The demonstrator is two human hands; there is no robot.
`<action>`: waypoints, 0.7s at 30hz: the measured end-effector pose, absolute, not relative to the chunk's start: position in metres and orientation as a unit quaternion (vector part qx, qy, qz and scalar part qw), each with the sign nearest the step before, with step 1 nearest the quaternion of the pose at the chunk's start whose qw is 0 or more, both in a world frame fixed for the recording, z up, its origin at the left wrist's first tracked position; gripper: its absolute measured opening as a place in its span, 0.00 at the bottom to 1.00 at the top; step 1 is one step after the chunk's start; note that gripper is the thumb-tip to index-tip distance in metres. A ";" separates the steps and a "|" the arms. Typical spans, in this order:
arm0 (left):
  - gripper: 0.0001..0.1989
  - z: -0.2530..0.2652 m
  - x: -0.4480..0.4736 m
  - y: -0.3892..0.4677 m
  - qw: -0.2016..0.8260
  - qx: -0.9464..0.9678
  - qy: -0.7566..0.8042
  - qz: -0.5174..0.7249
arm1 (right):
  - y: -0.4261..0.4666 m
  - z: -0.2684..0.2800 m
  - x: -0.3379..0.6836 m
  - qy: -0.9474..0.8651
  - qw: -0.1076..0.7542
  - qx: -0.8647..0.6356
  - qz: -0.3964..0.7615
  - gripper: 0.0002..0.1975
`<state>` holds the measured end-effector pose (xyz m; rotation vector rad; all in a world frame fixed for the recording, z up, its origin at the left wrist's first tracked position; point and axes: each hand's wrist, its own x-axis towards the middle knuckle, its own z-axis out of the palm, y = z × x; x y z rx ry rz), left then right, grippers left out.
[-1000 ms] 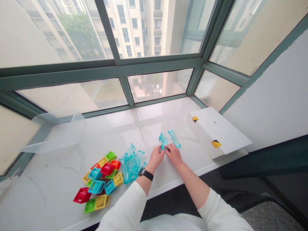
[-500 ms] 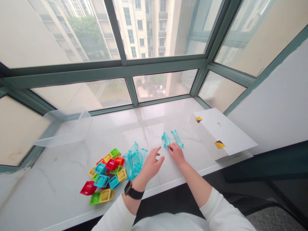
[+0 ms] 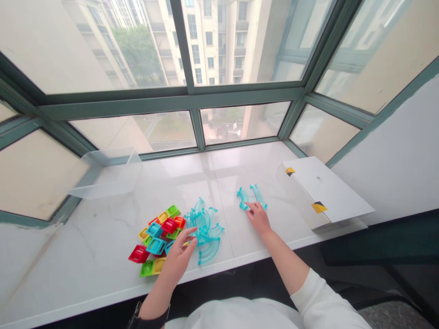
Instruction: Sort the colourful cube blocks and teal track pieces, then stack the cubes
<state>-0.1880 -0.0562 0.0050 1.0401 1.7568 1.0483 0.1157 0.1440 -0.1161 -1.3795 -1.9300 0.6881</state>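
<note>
Head view: a curved turquoise piece (image 3: 243, 197) and a straighter one (image 3: 258, 195) lie side by side, apparently set apart for space. The right hand (image 3: 259, 217) bends to the curved piece, perhaps steadying it, grip unclear; the left hand (image 3: 179, 253), loosely open, seemingly empty, hangs by the turquoise heap (image 3: 204, 221) and coloured blocks (image 3: 156, 245).

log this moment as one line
left hand: open, near translucent blue plastic pile | right hand: fingers at curved translucent blue plastic piece
</note>
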 end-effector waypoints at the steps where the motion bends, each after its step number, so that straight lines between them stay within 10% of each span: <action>1: 0.27 0.003 -0.191 -0.061 0.411 0.403 0.699 0.424 | 0.139 -0.115 0.116 -0.733 0.336 -0.532 0.258 0.20; 21: 0.25 -0.034 -0.185 -0.116 0.449 0.383 0.680 0.434 | 0.003 -0.111 0.048 -0.877 0.164 -0.342 0.295 0.15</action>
